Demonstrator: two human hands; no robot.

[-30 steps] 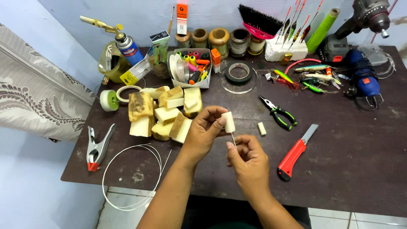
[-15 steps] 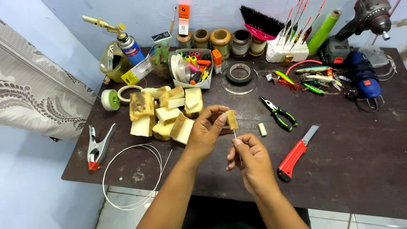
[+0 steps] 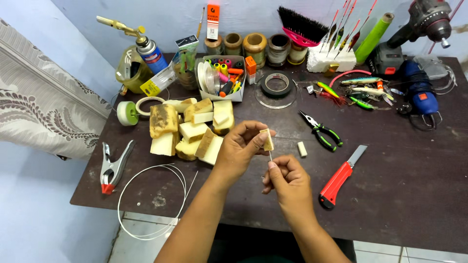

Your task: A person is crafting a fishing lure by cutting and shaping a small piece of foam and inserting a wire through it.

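The person's left hand (image 3: 239, 146) has a small pale foam piece (image 3: 266, 140) in a fingertip pinch, held up above the dark surface (image 3: 399, 195), roughly over its middle. The right hand (image 3: 288, 182) sits just below and a bit to the right, grip pressed together on a thin wire (image 3: 270, 156) that runs straight up to the underside of the foam piece. The wire is super thin, so it's hard to tell whether it's already inside the foam or just touching it.

Just left of the hands there's a pile of yellowish foam blocks (image 3: 190, 131), some with browned faces. A loop of white wire (image 3: 151, 195) lies near the front edge and hangs partly off it, with a metal spring clamp (image 3: 113, 168) with red tips next to it. To the right of the hands sits another small foam bit (image 3: 302, 148) by itself, then green-handled pliers (image 3: 321, 132) and a red utility knife (image 3: 340, 179) with the blade out.

Further back: a roll of black tape (image 3: 276, 84), a box of colourful bits (image 3: 224, 78), a blue gas can with a brass torch head (image 3: 146, 46), a few fishing lures (image 3: 360, 90), and a brush (image 3: 302, 24) leaning on the wall. A blue power tool (image 3: 419, 92) lies at the far right.
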